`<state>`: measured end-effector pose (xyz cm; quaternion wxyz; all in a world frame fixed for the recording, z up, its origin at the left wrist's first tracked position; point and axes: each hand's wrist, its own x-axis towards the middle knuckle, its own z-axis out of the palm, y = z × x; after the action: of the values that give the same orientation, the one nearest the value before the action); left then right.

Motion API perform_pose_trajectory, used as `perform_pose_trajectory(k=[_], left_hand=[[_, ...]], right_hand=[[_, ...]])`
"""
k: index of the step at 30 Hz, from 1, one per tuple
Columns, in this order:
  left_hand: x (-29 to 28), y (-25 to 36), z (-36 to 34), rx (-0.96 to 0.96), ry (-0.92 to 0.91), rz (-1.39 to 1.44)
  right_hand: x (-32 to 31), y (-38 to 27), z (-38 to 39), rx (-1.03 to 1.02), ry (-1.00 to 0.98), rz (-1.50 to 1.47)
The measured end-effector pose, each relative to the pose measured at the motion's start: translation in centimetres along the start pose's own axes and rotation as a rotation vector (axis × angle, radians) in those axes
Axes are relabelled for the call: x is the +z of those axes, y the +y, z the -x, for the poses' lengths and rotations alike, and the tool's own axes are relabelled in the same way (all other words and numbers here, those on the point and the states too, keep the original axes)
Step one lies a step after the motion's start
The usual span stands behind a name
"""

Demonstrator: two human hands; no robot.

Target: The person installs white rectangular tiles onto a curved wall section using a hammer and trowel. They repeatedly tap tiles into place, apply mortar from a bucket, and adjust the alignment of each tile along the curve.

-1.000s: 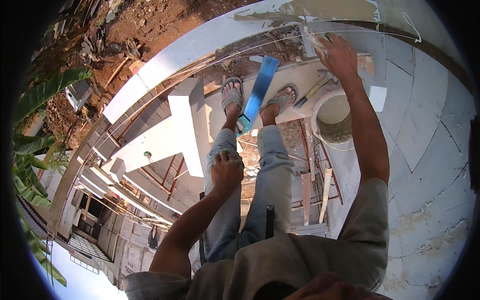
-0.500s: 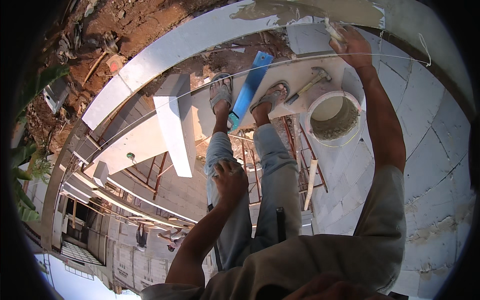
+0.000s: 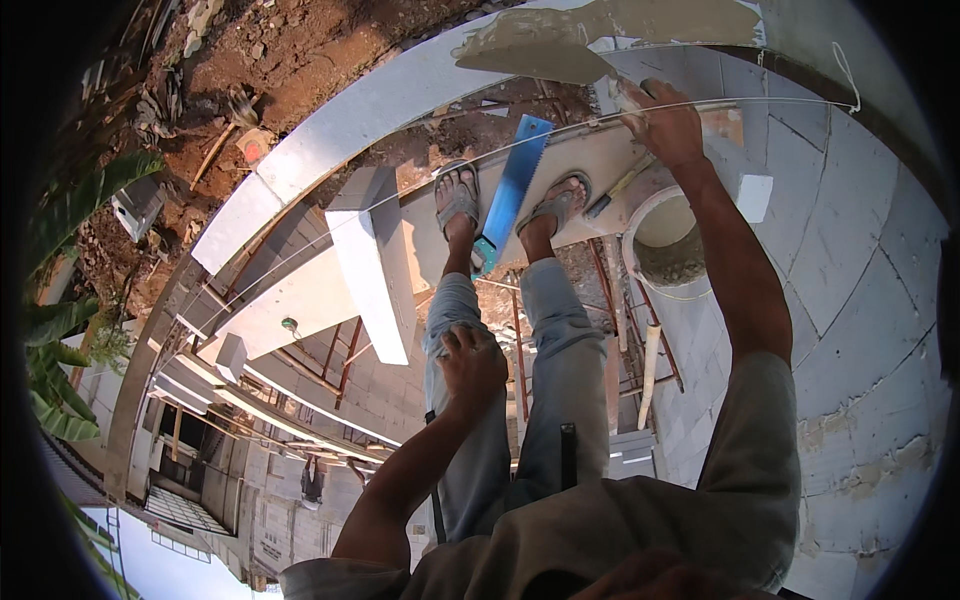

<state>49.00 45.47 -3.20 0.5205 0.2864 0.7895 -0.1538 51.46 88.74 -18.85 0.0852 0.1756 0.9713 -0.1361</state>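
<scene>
My right hand (image 3: 665, 125) reaches out at the far right, closed around the handle of what looks like a trowel (image 3: 622, 93). Its blade is hard to tell from the wet grey mortar (image 3: 650, 25) spread on top of the pale block wall (image 3: 330, 125). My left hand (image 3: 470, 368) rests on my left knee, fingers apart and holding nothing. Between my sandalled feet lies a blue handsaw (image 3: 515, 180). A hammer (image 3: 615, 188) lies right of my feet, its head hidden by my right arm. A bucket of mortar (image 3: 670, 268) stands beside that forearm.
A thin string (image 3: 390, 198) runs across above the plank platform (image 3: 285, 308). A pale block (image 3: 362, 265) stands on the planks to the left, and a tape measure (image 3: 290, 324) lies farther left. Scaffold poles (image 3: 650, 375) show below. A block wall (image 3: 860, 230) rises at right.
My right hand has moved left and slightly nearer with the tool. Mortar now reaches farther over the wall's near edge. The view has shifted slightly; my left hand stays on the knee.
</scene>
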Motion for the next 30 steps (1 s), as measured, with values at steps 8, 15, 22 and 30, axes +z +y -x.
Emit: perform_pose_trajectory(k=[8, 15, 22, 30], left_hand=[[0.2, -0.6, 0.1, -0.009, 0.062, -0.019], [-0.4, -0.9, -0.2, -0.004, 0.017, 0.062], [-1.0, -1.0, -0.2, 0.011, 0.039, 0.044], [-0.1, -2.9, 0.3, 0.098, 0.153, -0.009]], right_hand=[[-2.2, -7.7, 3.0, 0.385, -0.112, -0.088], [-2.5, -10.2, -1.8, 0.486, -0.324, -0.204], [-1.7, -2.0, -6.2, 0.732, -0.154, -0.108], [1.9, -8.1, 7.7, 1.067, 0.313, -1.417]])
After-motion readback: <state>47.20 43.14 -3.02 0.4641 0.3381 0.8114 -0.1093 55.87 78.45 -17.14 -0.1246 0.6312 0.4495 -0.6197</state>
